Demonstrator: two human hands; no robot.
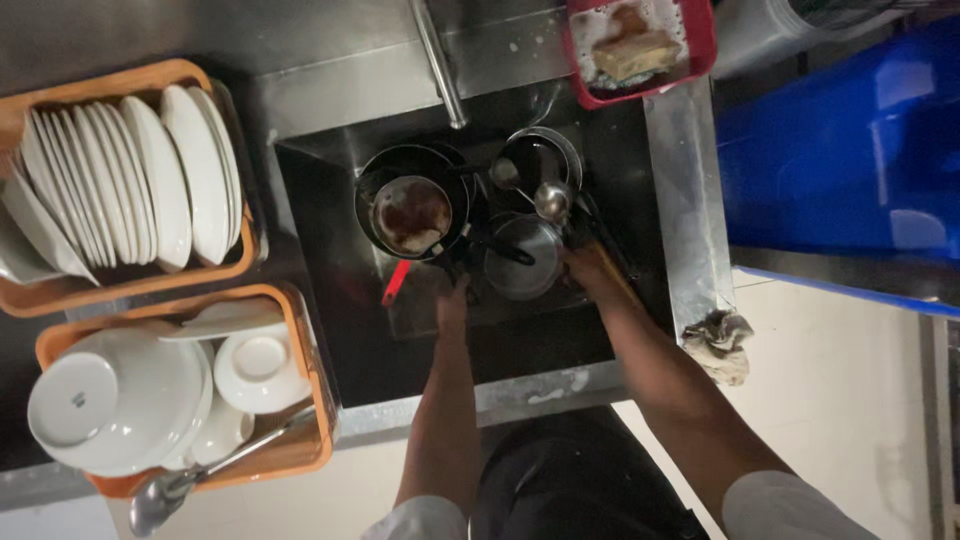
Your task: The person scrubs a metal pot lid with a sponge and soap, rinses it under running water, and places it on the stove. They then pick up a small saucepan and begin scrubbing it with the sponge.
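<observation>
Both my arms reach down into a dark steel sink (pixel 330 250). My left hand (pixel 453 298) sits low in the basin beside a black pan (pixel 372 195) that holds a small dirty metal bowl (pixel 411 213); what its fingers hold is too dark to tell. My right hand (pixel 588 268) rests at the edge of a small steel pot (pixel 520 265) with a black handle, and its grip is hidden in shadow. Behind the pot lie a metal ladle (pixel 552 200) and a round dark pan (pixel 540 155). A red-handled utensil (pixel 395 283) lies in the basin by my left hand.
A tap pipe (pixel 438 62) hangs over the sink. Two orange racks stand on the left: one (pixel 130 285) with upright white plates, one (pixel 300 440) with white bowls and a ladle. A red tray (pixel 700 50) with a soapy sponge sits behind, a rag (pixel 718 342) on the right rim, a blue bin (pixel 840 140) beyond.
</observation>
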